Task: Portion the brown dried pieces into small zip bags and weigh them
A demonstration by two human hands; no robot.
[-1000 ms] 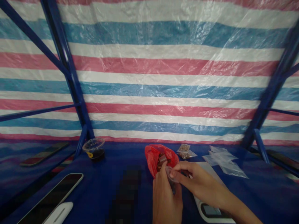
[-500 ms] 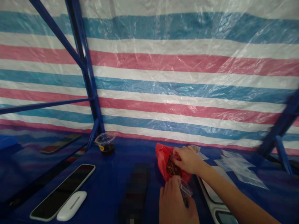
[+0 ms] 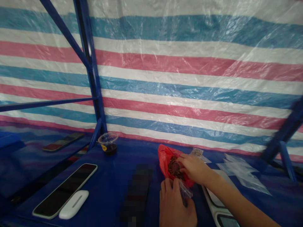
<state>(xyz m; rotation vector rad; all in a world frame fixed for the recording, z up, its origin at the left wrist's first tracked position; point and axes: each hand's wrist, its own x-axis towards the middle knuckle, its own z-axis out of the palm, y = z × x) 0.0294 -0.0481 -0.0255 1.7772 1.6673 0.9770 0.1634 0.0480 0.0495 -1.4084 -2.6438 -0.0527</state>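
Note:
A red plastic bag (image 3: 163, 157) lies open on the blue table, with small brown dried pieces (image 3: 174, 174) inside. From the right, my right hand (image 3: 195, 168) reaches into its mouth, fingers curled at the edge of a small round brownish thing (image 3: 176, 167) among the pieces. What exactly this thing is I cannot make out. My left hand (image 3: 176, 205) is closed at the near side of the red bag. It grips a small clear plastic bag (image 3: 186, 190), which sticks out between thumb and fingers; the rest of that bag is hidden by the hand.
A scale (image 3: 221, 201) lies partly under my right forearm. Flat clear bags (image 3: 246, 173) are at the right; a small filled bag (image 3: 197, 152) lies behind my hand. Leftward are a lidded cup of dark liquid (image 3: 109, 146), a phone (image 3: 66, 190) and a white case (image 3: 74, 205).
My right hand has shifted slightly right and down in the red bag, so the round brownish thing shows at its fingertips. My left hand keeps its grip on the clear bag.

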